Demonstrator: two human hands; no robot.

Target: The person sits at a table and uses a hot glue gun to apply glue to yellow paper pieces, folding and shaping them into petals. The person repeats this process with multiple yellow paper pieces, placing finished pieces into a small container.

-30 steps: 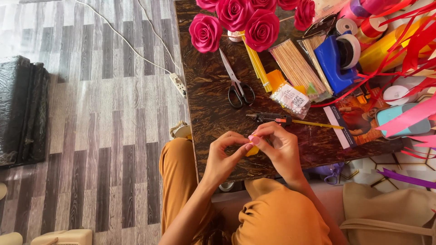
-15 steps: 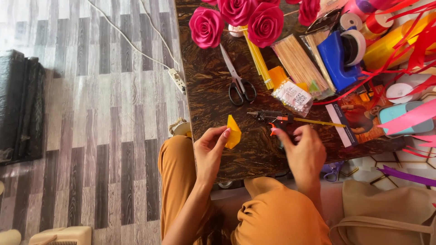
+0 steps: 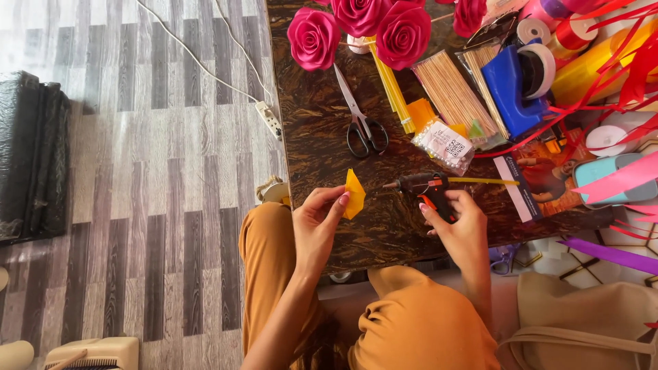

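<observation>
- Paper, a small folded yellow piece (image 3: 354, 194), sits pinched between the thumb and fingertips of the left hand (image 3: 317, 223), held just above the near part of the dark marbled table (image 3: 322, 147).
- The right hand (image 3: 458, 226) wraps its fingers around the handle of a black-and-orange glue gun (image 3: 423, 186), which lies on the table just right of the yellow piece, its nozzle pointing left towards it; a yellow glue stick (image 3: 483, 181) juts out of its back end.
- Black-handled scissors (image 3: 362, 122) lie closed on the table beyond both hands, blades pointing away from the person.
- Right of the scissors are thin yellow strips (image 3: 393, 89), a small clear packet (image 3: 445, 145) and a bundle of wooden skewers (image 3: 456, 96) in clear wrap.
- A blue tape dispenser (image 3: 513, 92) with a white roll stands beyond the skewers, with red ribbons (image 3: 634, 65) trailing across the far right corner.
- Three magenta paper roses (image 3: 360, 24) rest at the table's far edge.
- A white power strip (image 3: 271, 119) and its cord lie on the grey wood-pattern floor (image 3: 137, 171) left of the table.
- The person's orange trousers (image 3: 418, 329) fill the foreground, and a beige bag (image 3: 582, 325) sits at the lower right.
</observation>
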